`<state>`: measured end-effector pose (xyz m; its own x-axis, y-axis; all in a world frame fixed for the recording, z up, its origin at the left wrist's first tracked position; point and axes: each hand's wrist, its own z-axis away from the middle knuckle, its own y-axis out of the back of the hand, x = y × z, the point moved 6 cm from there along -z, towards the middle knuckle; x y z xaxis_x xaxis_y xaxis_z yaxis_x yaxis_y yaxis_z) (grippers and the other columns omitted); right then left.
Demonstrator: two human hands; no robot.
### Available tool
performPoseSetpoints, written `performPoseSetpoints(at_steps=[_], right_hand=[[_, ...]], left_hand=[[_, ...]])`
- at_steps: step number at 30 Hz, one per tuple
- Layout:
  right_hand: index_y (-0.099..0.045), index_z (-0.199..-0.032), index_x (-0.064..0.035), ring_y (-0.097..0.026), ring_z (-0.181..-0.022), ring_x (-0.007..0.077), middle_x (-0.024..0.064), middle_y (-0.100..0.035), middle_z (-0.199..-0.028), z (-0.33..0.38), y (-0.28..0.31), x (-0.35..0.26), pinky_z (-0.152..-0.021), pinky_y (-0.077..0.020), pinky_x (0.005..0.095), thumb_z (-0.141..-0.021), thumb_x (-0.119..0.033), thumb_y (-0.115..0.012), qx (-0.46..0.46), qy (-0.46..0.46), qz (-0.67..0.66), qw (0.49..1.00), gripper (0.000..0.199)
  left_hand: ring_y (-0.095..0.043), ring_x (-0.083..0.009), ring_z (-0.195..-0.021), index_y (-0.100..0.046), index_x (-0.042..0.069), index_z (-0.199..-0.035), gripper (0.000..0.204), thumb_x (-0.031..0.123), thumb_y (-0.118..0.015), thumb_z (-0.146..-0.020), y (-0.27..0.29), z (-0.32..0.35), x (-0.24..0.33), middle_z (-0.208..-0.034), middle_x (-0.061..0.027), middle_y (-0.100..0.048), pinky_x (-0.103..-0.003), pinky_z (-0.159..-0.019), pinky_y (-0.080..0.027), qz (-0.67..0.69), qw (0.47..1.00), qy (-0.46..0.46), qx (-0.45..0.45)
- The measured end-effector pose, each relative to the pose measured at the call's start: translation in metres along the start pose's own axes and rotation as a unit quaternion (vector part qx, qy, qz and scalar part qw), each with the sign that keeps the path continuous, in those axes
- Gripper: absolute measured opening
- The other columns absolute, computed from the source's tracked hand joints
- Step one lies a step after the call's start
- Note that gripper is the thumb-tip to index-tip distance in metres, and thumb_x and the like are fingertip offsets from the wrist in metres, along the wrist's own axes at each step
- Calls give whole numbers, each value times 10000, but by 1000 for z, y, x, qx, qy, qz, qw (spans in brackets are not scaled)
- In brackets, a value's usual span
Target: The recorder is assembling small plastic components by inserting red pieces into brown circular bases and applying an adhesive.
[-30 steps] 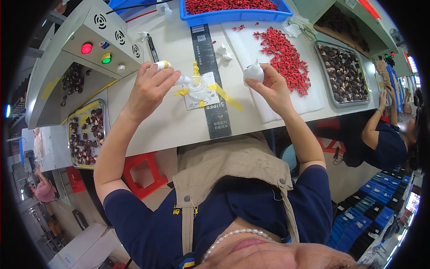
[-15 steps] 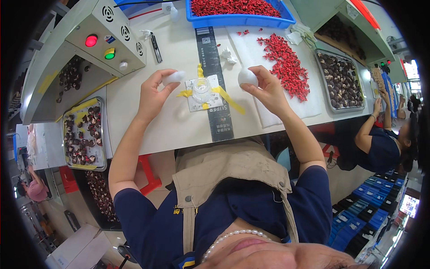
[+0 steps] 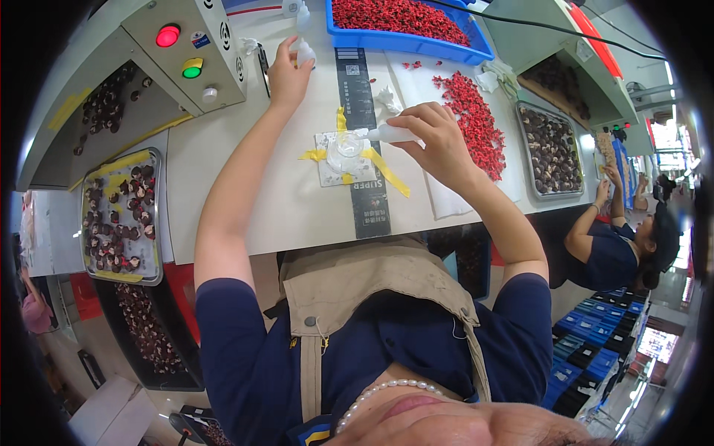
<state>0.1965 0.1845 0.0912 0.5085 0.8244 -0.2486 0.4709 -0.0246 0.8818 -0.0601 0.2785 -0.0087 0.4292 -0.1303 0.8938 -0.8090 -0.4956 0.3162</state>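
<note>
My right hand (image 3: 435, 140) grips a small white squeeze bottle (image 3: 390, 134), tipped on its side. Its nozzle points left, at the rim of a clear round dish (image 3: 345, 156). That dish sits on a pale square plate (image 3: 328, 175), held to the table by yellow tape (image 3: 394, 181). Farther back on the left, my left hand (image 3: 290, 80) has its fingers closed around a second small white bottle (image 3: 304, 52). Another white bottle (image 3: 303, 18) stands just behind it.
A blue tray (image 3: 405, 43) of small red pieces is at the back; more red pieces (image 3: 476, 115) lie on a white sheet. Metal trays of dark brown pieces flank the table (image 3: 152, 253) (image 3: 550, 192). Machine housings (image 3: 141, 44) stand either side. A co-worker (image 3: 613, 238) sits right.
My left hand has moved back and away from me with its bottle. My right hand has moved left, tipping its bottle so the nozzle is at the clear dish.
</note>
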Motion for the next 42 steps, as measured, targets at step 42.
performPoseSetpoints(at_steps=[42], right_hand=[[-658,-961,-133,-539,-910,187,-17,-606,-914,-8,10,-17,-786,-389,335,-614,-36,-736,42,54,50,996,369]], left_hand=[[-522,-174,-1133,-502,39,-1245,425,41,-610,-834,58,69,10,-1199,-106,-556,-329,-985,-416,59,998,-3,15]])
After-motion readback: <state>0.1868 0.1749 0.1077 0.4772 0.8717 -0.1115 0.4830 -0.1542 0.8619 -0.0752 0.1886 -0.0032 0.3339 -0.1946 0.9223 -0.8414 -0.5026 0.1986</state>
